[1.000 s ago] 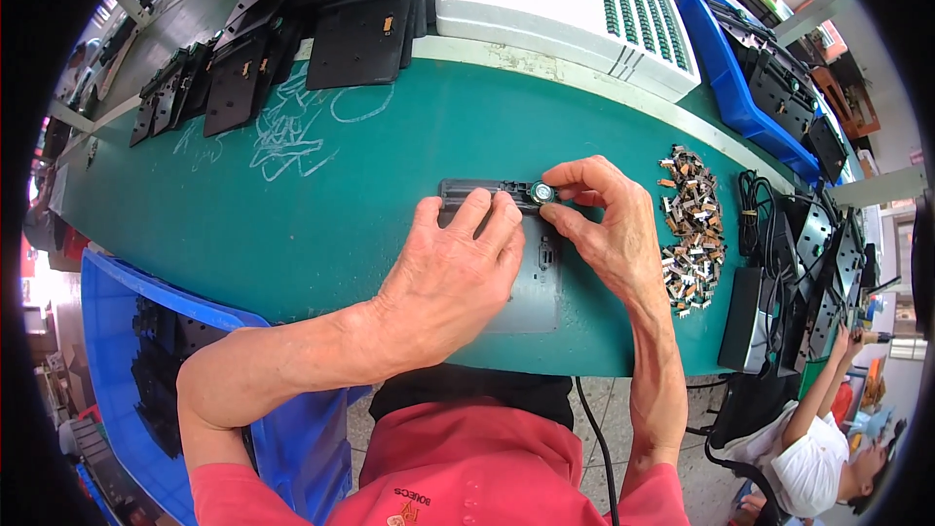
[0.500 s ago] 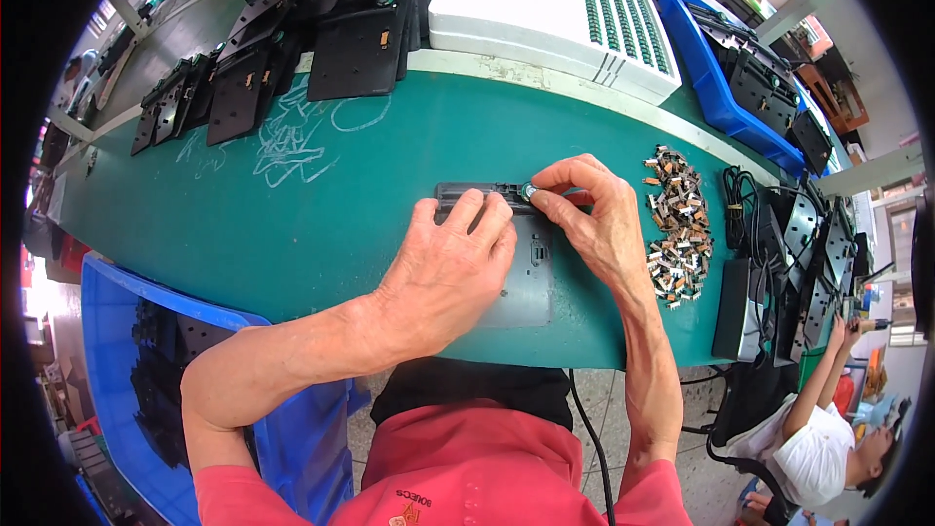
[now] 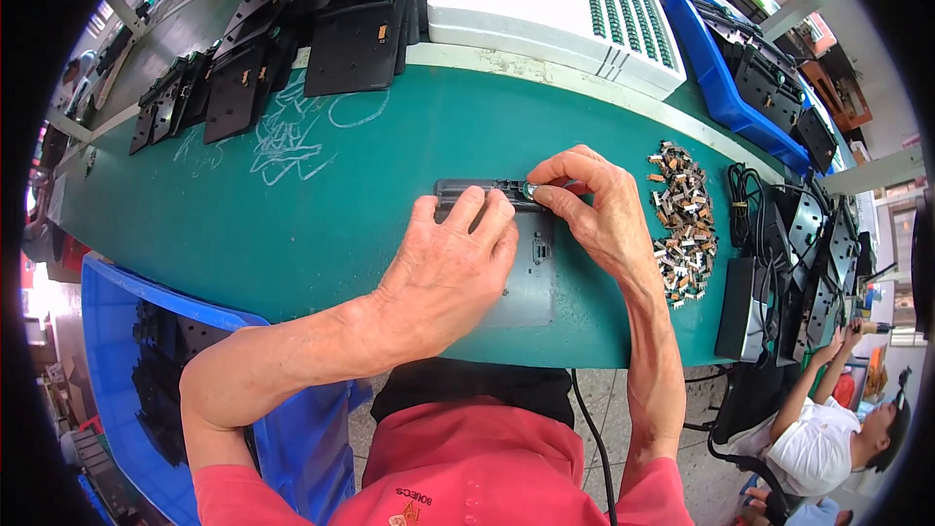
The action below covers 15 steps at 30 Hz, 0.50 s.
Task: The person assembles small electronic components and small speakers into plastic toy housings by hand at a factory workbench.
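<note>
A black plastic panel (image 3: 531, 287) lies on the green worktop in front of me, with a raised bar along its far edge. My left hand (image 3: 443, 268) is bent over that bar and holds the panel down, hiding much of its left half. At the bar's right end, my right hand (image 3: 594, 200) pinches a small round green circuit board (image 3: 529, 191) between thumb and forefinger. The board touches the bar; how it is seated there I cannot tell. Right of this hand is a loose pile of small slide switches (image 3: 682, 224).
Finished-looking black panels (image 3: 346, 49) are stacked at the far left. A white foam block (image 3: 526, 10) carries rows of small green boards. Blue bins (image 3: 175, 292) stand lower left and far right. A black cable (image 3: 745, 200) lies right of the pile; a co-worker (image 3: 818, 438) sits beyond.
My right hand has shifted very slightly at the bar's end, still pinching the round board. The left hand stays in place on the panel.
</note>
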Each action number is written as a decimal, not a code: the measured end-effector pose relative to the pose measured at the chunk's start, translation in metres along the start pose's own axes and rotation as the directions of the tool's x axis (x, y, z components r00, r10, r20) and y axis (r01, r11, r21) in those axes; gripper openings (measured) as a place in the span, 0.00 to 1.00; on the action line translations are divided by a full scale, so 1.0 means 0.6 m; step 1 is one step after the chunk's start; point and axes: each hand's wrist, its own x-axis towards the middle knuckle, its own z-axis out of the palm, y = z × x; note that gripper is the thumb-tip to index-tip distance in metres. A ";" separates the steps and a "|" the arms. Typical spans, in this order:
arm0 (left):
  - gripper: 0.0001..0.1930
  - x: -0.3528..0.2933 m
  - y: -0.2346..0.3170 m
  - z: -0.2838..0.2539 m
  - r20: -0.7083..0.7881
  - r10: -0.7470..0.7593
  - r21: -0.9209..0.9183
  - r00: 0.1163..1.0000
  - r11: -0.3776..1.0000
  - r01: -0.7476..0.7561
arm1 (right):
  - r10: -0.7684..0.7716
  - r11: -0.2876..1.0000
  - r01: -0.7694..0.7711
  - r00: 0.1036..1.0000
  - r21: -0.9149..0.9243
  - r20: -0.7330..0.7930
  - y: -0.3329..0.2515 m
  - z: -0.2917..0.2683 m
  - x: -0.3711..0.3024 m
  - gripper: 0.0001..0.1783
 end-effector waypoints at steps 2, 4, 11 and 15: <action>0.22 0.000 0.000 -0.001 0.001 0.006 -0.007 1.000 1.000 -0.006 | 0.004 1.000 -0.004 1.000 0.002 -0.004 -0.001 -0.001 0.000 0.06; 0.23 0.000 0.001 -0.002 0.002 -0.002 -0.001 1.000 1.000 0.002 | 0.018 1.000 -0.018 1.000 0.007 0.006 -0.001 -0.002 -0.001 0.07; 0.24 0.005 0.002 0.001 -0.022 0.012 -0.051 1.000 0.999 -0.013 | 0.143 0.981 -0.120 0.978 0.152 -0.151 -0.001 -0.045 -0.010 0.10; 0.25 0.000 -0.002 -0.004 0.027 0.003 -0.050 1.000 0.999 -0.002 | 0.000 0.987 -0.035 0.977 -0.158 -0.213 -0.039 -0.115 -0.036 0.10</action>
